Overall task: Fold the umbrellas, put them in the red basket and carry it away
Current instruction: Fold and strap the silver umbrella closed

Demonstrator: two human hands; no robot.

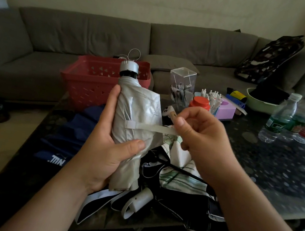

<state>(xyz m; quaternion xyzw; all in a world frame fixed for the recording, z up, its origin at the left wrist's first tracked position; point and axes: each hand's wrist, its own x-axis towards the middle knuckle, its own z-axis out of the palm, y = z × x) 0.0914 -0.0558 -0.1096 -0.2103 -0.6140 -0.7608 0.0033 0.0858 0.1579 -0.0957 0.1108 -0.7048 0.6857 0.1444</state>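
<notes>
My left hand (108,148) grips a folded silver-grey umbrella (138,113), held upright with its silver handle cap (129,68) on top. My right hand (202,136) pinches the umbrella's closing strap (151,128) and holds it stretched out to the right. Behind the umbrella stands the red basket (92,83) on the table's far left corner. A dark blue umbrella (70,132) lies spread on the table to the left. Below my hands lies a black and white patterned umbrella (183,179) with a white handle (140,199), loose and unfolded.
The dark glass table (280,167) carries three water bottles (296,119) at the right, a clear pen holder (181,86), an orange-lidded jar (200,103), a purple box (227,109) and a green bowl (260,103). A grey sofa (179,45) runs behind.
</notes>
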